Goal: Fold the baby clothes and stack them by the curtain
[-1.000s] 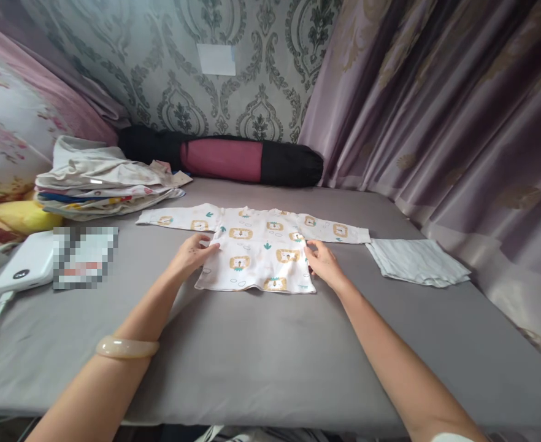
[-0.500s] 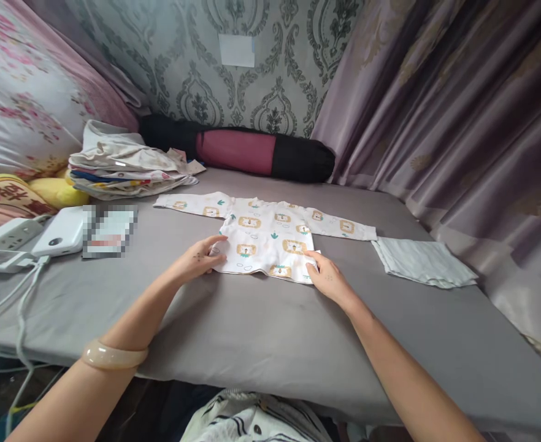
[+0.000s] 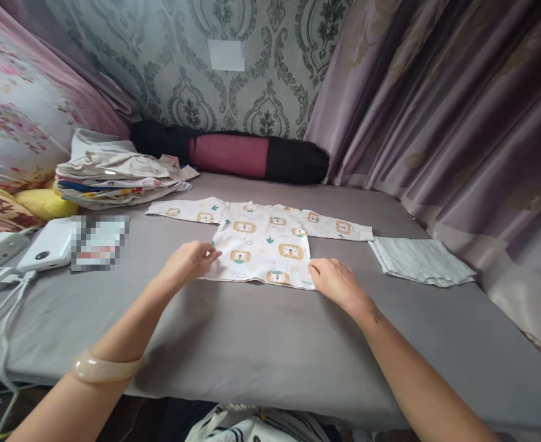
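Now the baby shirt [image 3: 264, 242] lies flat on the grey bed [image 3: 252, 344], sleeves spread; since a second ago both hands have slid down to its hem corners. Left hand [image 3: 188, 261] pinches the left edge; right hand [image 3: 335, 279] rests open-fingered beside the right corner.

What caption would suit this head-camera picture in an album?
Both hands, left hand and right hand, rest at the lower corners of a lion-print baby shirt spread flat on a grey bed.
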Demonstrator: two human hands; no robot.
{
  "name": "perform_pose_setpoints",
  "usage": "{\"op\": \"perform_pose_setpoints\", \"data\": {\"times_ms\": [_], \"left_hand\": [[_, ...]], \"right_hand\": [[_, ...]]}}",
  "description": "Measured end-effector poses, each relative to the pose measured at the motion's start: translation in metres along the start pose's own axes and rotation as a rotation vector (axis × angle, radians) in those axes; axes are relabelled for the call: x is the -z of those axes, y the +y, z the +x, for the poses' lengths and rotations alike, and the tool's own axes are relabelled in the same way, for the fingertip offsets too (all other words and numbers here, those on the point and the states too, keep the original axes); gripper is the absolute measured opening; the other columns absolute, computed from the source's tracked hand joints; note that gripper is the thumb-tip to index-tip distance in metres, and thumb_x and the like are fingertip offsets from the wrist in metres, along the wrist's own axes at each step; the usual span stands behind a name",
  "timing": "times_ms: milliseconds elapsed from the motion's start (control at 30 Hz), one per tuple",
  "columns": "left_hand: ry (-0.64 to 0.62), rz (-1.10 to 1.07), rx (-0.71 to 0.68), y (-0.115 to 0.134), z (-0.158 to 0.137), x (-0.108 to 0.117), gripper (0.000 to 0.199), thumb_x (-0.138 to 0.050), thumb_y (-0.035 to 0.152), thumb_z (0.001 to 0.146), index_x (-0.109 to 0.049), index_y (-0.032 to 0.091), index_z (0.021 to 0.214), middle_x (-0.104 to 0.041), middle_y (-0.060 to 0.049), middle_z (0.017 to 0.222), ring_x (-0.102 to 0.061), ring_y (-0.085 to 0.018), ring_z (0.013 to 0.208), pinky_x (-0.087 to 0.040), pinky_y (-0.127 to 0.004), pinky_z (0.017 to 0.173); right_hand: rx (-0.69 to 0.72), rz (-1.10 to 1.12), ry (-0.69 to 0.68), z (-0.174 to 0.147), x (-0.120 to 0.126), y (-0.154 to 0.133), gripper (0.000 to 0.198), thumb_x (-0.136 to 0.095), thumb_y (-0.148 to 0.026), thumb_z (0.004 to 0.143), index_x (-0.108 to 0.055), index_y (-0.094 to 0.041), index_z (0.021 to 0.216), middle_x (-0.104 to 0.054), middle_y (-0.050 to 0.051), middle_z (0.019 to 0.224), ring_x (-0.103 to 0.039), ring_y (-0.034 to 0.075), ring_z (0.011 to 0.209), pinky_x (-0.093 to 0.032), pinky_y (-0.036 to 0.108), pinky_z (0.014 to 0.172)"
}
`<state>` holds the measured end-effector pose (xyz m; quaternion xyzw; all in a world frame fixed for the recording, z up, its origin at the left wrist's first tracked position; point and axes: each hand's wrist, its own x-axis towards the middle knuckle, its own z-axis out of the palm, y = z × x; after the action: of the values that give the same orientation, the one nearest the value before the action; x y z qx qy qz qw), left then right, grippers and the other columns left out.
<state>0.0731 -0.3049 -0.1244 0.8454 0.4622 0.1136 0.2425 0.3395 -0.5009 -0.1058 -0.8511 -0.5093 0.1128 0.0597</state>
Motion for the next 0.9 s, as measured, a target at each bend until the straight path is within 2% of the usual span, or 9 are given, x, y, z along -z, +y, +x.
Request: {"op": "perform_pose_setpoints", "data": {"times_ms": [67,133,167,233,333,400,567,700,900], "left_hand": [[0.028,0.073,-0.157,0.016,0.008,-0.017,0.031,-0.049,0.047,0.085,-0.07,0.024,0.085,-0.064,-0.009,0.09,-0.061,-0.023,0.082,-0.044,-0.029,0.071],[0.027,0.065,-0.359,0.033,0.016,-0.04,0.033,-0.043,0.04,0.09,-0.065,0.02,0.104,-0.062,-0.014,0.108,-0.061,-0.025,0.098,-0.046,-0.034,0.085],[0.006,0.052,-0.458,0.041,0.02,-0.052,0.034,-0.042,0.037,0.091,-0.062,0.018,0.11,-0.061,-0.016,0.115,-0.059,-0.026,0.106,-0.044,-0.036,0.092],[-0.018,0.06,-0.563,0.051,0.029,-0.075,0.037,-0.036,0.032,0.094,-0.056,0.015,0.12,-0.057,-0.018,0.125,-0.051,-0.028,0.122,-0.04,-0.041,0.102],[-0.028,0.154,-0.521,0.055,0.045,-0.097,0.045,-0.032,0.03,0.095,-0.045,0.012,0.135,-0.044,-0.02,0.144,-0.036,-0.029,0.138,-0.029,-0.047,0.112],[-0.035,0.205,-0.489,0.053,0.056,-0.103,0.049,-0.03,0.032,0.097,-0.04,0.011,0.14,-0.038,-0.02,0.15,-0.029,-0.03,0.142,-0.024,-0.049,0.115],[0.005,0.288,-0.423,0.048,0.085,-0.099,0.052,-0.027,0.038,0.099,-0.04,0.01,0.141,-0.034,-0.022,0.152,-0.027,-0.031,0.143,-0.019,-0.051,0.115],[0.007,0.338,-0.323,0.05,0.105,-0.095,0.057,-0.026,0.043,0.099,-0.038,0.008,0.143,-0.03,-0.022,0.154,-0.024,-0.033,0.144,-0.017,-0.051,0.115],[0.025,0.317,-0.253,0.049,0.136,-0.092,0.059,-0.024,0.048,0.098,-0.035,0.014,0.146,-0.028,-0.018,0.156,-0.02,-0.031,0.146,-0.017,-0.054,0.115]], "right_hand": [[0.063,0.001,0.062,0.01,-0.005,-0.015,0.033,-0.037,-0.02,0.095,-0.07,-0.023,0.094,-0.069,0.01,0.102,-0.062,0.022,0.092,-0.038,0.028,0.076],[0.209,0.034,0.095,0.023,-0.016,-0.031,0.036,-0.033,-0.021,0.097,-0.065,-0.021,0.113,-0.066,0.01,0.117,-0.058,0.021,0.108,-0.038,0.028,0.089],[0.28,0.037,0.088,0.029,-0.024,-0.039,0.038,-0.033,-0.023,0.098,-0.06,-0.019,0.123,-0.062,0.012,0.125,-0.054,0.021,0.116,-0.036,0.029,0.096],[0.337,0.029,0.075,0.039,-0.04,-0.05,0.047,-0.031,-0.027,0.098,-0.044,-0.012,0.141,-0.043,0.015,0.148,-0.036,0.024,0.137,-0.024,0.035,0.111],[0.288,0.02,0.022,0.052,-0.057,-0.058,0.057,-0.022,-0.033,0.1,-0.027,-0.008,0.151,-0.019,0.015,0.16,-0.013,0.027,0.147,-0.009,0.047,0.117],[0.256,0.016,-0.002,0.062,-0.06,-0.057,0.058,-0.019,-0.036,0.1,-0.024,-0.011,0.153,-0.014,0.013,0.161,-0.008,0.027,0.148,-0.005,0.051,0.117],[0.178,0.004,0.008,0.093,-0.058,-0.053,0.059,-0.02,-0.039,0.1,-0.024,-0.014,0.153,-0.012,0.012,0.161,-0.008,0.026,0.148,-0.001,0.052,0.117],[0.14,0.0,0.041,0.116,-0.057,-0.053,0.058,-0.021,-0.039,0.099,-0.025,-0.015,0.152,-0.012,0.012,0.161,-0.008,0.026,0.148,-0.003,0.052,0.117],[0.09,-0.01,0.06,0.145,-0.055,-0.054,0.059,-0.022,-0.04,0.099,-0.026,-0.015,0.152,-0.016,0.012,0.161,-0.01,0.027,0.148,-0.005,0.052,0.117]]}}
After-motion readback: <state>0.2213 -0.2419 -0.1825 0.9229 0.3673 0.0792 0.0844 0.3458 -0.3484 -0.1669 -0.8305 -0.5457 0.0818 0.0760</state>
